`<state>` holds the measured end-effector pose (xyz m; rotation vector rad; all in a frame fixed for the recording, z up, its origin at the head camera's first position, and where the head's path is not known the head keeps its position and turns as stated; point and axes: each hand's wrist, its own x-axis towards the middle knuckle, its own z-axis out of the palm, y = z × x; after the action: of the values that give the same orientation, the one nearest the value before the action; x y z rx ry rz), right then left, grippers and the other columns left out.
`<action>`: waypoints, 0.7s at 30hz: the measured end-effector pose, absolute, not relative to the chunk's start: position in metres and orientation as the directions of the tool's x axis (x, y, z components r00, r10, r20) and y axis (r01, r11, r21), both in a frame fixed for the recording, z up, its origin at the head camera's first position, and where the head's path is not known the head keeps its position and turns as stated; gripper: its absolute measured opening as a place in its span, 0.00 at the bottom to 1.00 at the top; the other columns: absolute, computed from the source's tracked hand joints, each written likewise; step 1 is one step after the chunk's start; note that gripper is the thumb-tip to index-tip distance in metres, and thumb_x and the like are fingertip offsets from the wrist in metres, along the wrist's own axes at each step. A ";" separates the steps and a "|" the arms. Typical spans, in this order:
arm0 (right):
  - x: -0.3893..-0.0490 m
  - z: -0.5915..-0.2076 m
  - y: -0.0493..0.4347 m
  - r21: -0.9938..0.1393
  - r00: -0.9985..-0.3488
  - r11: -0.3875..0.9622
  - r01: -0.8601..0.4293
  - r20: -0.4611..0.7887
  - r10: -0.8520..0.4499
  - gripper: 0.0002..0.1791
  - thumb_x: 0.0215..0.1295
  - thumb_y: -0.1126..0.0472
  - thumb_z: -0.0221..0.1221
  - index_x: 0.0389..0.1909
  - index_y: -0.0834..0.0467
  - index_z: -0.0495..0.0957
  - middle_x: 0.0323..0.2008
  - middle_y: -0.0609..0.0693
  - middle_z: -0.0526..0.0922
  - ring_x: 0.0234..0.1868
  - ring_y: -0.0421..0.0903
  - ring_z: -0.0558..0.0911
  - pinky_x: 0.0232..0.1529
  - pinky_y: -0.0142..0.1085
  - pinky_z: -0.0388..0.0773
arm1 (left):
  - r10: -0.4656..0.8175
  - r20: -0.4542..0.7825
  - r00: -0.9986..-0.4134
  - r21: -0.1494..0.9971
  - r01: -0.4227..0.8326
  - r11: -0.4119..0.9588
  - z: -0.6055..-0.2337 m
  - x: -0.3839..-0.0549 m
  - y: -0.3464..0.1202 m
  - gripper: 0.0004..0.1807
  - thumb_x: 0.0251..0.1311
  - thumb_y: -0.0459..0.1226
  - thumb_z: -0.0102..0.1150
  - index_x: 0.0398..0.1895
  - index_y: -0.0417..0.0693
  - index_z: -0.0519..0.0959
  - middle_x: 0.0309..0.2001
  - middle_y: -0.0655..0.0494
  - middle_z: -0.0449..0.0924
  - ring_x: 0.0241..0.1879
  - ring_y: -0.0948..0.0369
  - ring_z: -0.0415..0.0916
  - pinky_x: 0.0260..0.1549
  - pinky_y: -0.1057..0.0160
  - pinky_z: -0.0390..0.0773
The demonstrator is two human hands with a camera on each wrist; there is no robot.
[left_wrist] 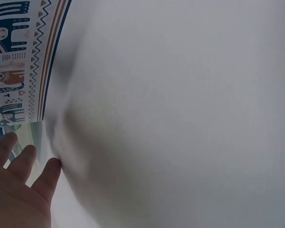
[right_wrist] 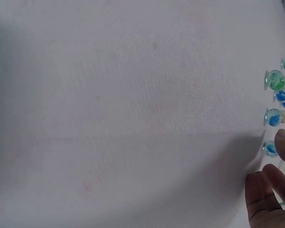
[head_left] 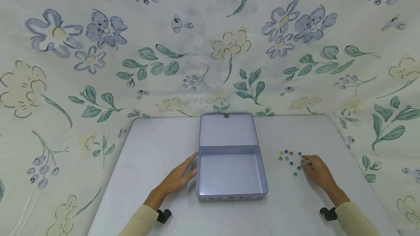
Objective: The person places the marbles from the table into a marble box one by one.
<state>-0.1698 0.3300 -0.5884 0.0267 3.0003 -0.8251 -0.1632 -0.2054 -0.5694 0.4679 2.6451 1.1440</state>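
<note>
An open metal box stands mid-table with its hinged lid tipped back; the inside shows bare. My left hand lies along the box's left wall, fingers extended, the fingertips touching or very near it. In the left wrist view the box's patterned side appears above the fingers. To the right of the box lie several glass marbles, blue, green, yellow and orange. My right hand reaches in at their right edge. Its thumb and fingers stand apart around a blue marble; a firm grip does not show.
A white table carries everything. Behind it and at both sides hangs a floral cloth. Black wrist cameras sit at the left cuff and the right cuff.
</note>
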 end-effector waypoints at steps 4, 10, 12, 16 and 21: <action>-0.170 -0.591 0.330 -0.509 -1.000 0.860 0.001 0.002 0.002 0.19 0.68 0.67 0.59 0.59 0.66 0.75 0.51 0.66 0.78 0.50 0.63 0.82 0.48 0.52 0.82 | 0.381 -0.037 -0.924 0.782 0.211 0.587 -0.574 -0.161 -0.204 0.36 0.73 0.51 0.48 0.80 0.62 0.51 0.79 0.48 0.54 0.74 0.42 0.59 0.70 0.39 0.63; -0.169 -0.592 0.331 -0.505 -0.999 0.862 -0.041 0.051 -0.018 0.15 0.66 0.68 0.60 0.53 0.66 0.80 0.46 0.64 0.80 0.45 0.61 0.83 0.46 0.52 0.83 | 0.379 -0.014 -0.925 0.842 0.194 0.503 -0.579 -0.157 -0.200 0.35 0.73 0.47 0.50 0.80 0.64 0.50 0.79 0.50 0.54 0.67 0.38 0.70 0.64 0.34 0.68; -0.169 -0.592 0.332 -0.507 -0.998 0.860 -0.049 0.062 -0.020 0.15 0.65 0.69 0.61 0.52 0.65 0.81 0.45 0.63 0.81 0.45 0.60 0.83 0.45 0.52 0.83 | 0.383 -0.009 -0.924 0.850 0.195 0.489 -0.581 -0.157 -0.199 0.36 0.73 0.46 0.50 0.80 0.64 0.50 0.79 0.50 0.53 0.66 0.38 0.70 0.63 0.33 0.69; -0.169 -0.594 0.333 -0.510 -0.997 0.858 -0.059 0.080 -0.022 0.14 0.64 0.70 0.61 0.51 0.66 0.81 0.44 0.63 0.81 0.44 0.60 0.83 0.46 0.52 0.83 | 0.391 0.007 -0.921 0.861 0.204 0.465 -0.582 -0.157 -0.199 0.36 0.73 0.45 0.51 0.80 0.62 0.51 0.79 0.48 0.53 0.66 0.37 0.70 0.62 0.33 0.69; -0.173 -0.597 0.332 -0.502 -0.998 0.864 -0.038 0.069 -0.004 0.10 0.65 0.70 0.61 0.46 0.66 0.82 0.44 0.62 0.81 0.45 0.60 0.83 0.47 0.52 0.83 | 0.376 0.016 -0.927 0.871 0.197 0.450 -0.582 -0.156 -0.197 0.36 0.73 0.43 0.52 0.80 0.62 0.51 0.78 0.45 0.55 0.65 0.37 0.72 0.62 0.32 0.70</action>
<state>-0.1727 0.3317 -0.5968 -0.0348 3.0962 -0.8360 -0.1559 -0.1972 -0.5819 0.5035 2.5175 1.4764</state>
